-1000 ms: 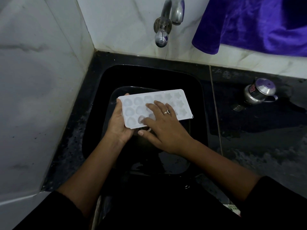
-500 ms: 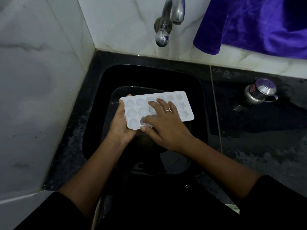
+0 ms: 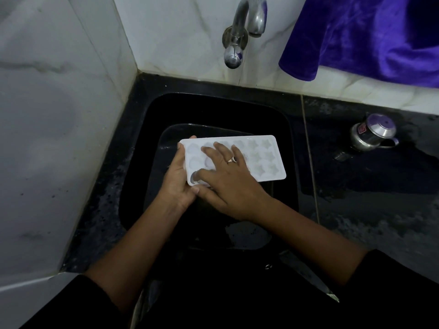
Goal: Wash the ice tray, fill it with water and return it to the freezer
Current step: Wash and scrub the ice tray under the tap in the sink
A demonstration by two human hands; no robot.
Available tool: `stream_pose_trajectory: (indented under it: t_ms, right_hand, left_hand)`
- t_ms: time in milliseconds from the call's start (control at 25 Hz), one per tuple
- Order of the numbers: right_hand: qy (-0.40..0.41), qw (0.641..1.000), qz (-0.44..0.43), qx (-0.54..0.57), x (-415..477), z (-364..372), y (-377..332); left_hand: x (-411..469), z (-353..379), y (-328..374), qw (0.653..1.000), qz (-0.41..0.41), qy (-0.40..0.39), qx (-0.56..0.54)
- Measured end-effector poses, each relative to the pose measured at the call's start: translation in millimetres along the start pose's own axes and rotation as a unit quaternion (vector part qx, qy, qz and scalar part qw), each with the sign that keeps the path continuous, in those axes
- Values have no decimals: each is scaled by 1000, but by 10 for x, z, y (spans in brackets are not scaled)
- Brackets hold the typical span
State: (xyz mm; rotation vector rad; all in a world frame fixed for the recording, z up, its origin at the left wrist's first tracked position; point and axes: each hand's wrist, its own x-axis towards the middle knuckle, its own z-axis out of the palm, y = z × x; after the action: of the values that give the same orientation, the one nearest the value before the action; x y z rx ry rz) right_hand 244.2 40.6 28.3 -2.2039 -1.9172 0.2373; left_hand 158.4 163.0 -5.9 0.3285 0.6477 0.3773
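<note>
The white plastic ice tray (image 3: 263,160) is held over the black sink (image 3: 213,108), between the two hands. The left hand (image 3: 177,184) grasps its short end, with the thumb at the near edge and the fingers hooked over the far one. The right hand (image 3: 228,184) lies flat on the moulds with straight, spread fingers and grasps nothing. The tray looks light and rather stiff, and probably slippery when wet. The rim at the short ends seems the safest place to hold it. The tap (image 3: 237,43) is beyond the hands.

White marble-tiled walls (image 3: 59,115), black stone counter (image 3: 356,210), dark sink (image 3: 213,103), steel tap (image 3: 240,36), purple cloth (image 3: 368,36), dim light
</note>
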Motion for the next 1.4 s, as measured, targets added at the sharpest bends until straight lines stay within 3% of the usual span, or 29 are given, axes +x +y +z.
stream_pose_trajectory:
  t_ms: [160,1240,1400]
  right_hand:
    - [-13,999,-34,-20,-12,-9,20]
    - [-1,1000,-17,-22,27,36,-30]
    - [-21,997,-62,-29,-1,65,3]
  left_hand:
    - [10,0,-16,1000,-11,2,-18]
    - [-72,33,-2,1000,2,17,-3]
    - [-119,-25,-44,1000,-22,11,3]
